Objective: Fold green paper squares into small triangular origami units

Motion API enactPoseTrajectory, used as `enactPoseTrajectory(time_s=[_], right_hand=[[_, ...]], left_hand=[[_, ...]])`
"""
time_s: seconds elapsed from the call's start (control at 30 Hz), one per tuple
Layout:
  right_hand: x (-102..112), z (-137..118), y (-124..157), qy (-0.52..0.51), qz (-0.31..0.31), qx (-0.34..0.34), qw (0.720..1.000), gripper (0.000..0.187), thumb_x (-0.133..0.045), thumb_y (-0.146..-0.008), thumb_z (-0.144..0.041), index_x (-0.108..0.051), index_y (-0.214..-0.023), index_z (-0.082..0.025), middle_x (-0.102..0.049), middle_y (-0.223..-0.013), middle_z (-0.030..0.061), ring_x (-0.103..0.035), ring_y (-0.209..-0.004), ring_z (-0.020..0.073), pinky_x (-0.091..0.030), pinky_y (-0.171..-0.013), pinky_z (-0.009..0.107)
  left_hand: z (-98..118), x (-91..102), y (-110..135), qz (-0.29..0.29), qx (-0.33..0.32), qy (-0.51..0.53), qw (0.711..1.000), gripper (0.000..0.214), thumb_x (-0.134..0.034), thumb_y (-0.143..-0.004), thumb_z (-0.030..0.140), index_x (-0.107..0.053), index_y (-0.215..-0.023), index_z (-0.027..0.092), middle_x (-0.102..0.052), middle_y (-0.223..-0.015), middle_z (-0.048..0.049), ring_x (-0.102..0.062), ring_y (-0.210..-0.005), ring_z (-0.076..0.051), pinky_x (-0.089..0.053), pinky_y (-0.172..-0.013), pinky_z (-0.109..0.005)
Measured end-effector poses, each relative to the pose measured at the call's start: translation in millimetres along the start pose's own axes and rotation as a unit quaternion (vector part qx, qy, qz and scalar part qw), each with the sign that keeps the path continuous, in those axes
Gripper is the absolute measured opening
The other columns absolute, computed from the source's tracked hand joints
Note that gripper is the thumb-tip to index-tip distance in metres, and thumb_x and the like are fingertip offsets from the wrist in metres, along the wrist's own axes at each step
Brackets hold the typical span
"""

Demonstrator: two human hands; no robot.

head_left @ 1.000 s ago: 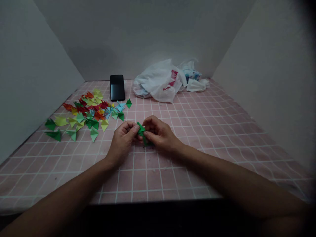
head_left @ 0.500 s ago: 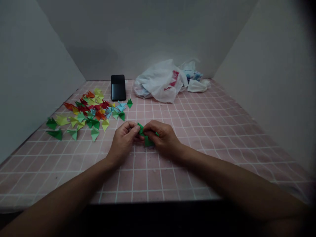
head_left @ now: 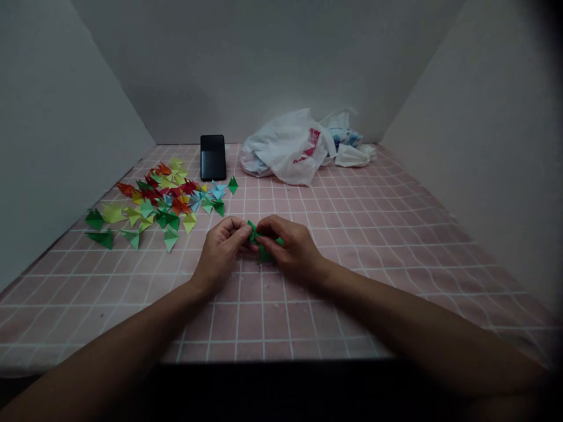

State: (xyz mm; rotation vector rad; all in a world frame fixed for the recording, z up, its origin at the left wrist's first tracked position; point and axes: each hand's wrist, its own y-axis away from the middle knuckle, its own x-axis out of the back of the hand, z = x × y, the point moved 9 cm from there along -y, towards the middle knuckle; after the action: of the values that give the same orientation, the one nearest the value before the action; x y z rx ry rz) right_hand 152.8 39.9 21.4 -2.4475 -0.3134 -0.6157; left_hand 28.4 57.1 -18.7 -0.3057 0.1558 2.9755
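Between my two hands is a small piece of folded green paper [head_left: 253,232]. My left hand [head_left: 225,243] pinches its left side between thumb and fingers. From the other side my right hand [head_left: 288,243] grips it with thumb and forefinger, the fingers curled. More green paper [head_left: 265,254] shows under my right hand; whether it is the same piece I cannot tell. To the left lie several folded paper pieces [head_left: 170,238] in green, yellow, red, orange and light blue, with pointed tips. A lone dark green one [head_left: 233,185] sits at the right end of that pile.
A black phone [head_left: 213,158] leans upright behind the paper pieces. At the back lies a crumpled white plastic bag [head_left: 285,146] with red print, beside a smaller blue-and-white package [head_left: 347,138]. A pink checked cloth [head_left: 373,223] covers the table, and pale walls [head_left: 272,58] enclose three sides.
The green paper between my fingertips has turned slightly, and my right thumb and forefinger have shifted on it. The whole view has moved a little; the other things lie as before.
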Motion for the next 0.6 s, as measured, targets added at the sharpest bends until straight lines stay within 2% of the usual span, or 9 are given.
enactPoseTrajectory(time_s=[0.33,0.5,0.6], right_hand=[[-3.8,-4.8,-1.1,0.039,-0.041,0.025,0.998,0.012,-0.050,-0.099,-0.022,-0.061,-0.096,-0.023,-0.069,-0.092,0.0061,-0.063,-0.084,0.0196,-0.048,-0.078,0.033],[-7.5,-4.6,1.6,0.119,-0.051,0.045,0.991,0.018,-0.044,-0.102,-0.023,-0.062,-0.098,-0.021,-0.071,-0.092,0.0080,-0.064,-0.085,0.0201,-0.047,-0.075,0.032],[-8.1,-9.0,2.9,0.162,-0.046,0.075,0.983,0.019,-0.043,-0.101,-0.020,-0.062,-0.095,-0.020,-0.069,-0.086,0.0073,-0.061,-0.078,0.0189,-0.044,-0.069,0.030]], left_hand=[[-2.0,1.7,0.0,0.004,0.010,0.002,1.000,0.024,-0.076,-0.077,0.033,-0.058,-0.077,0.018,-0.062,-0.066,0.0042,-0.064,-0.053,-0.010,-0.058,-0.057,-0.022],[-0.4,0.0,1.1,0.002,0.010,-0.008,1.000,0.025,-0.077,-0.076,0.035,-0.058,-0.077,0.017,-0.064,-0.067,0.0030,-0.064,-0.054,-0.011,-0.059,-0.057,-0.024],[-1.0,-0.2,1.2,0.005,0.008,-0.011,1.000,0.027,-0.078,-0.074,0.036,-0.058,-0.077,0.018,-0.064,-0.067,0.0033,-0.064,-0.054,-0.012,-0.059,-0.056,-0.025]])
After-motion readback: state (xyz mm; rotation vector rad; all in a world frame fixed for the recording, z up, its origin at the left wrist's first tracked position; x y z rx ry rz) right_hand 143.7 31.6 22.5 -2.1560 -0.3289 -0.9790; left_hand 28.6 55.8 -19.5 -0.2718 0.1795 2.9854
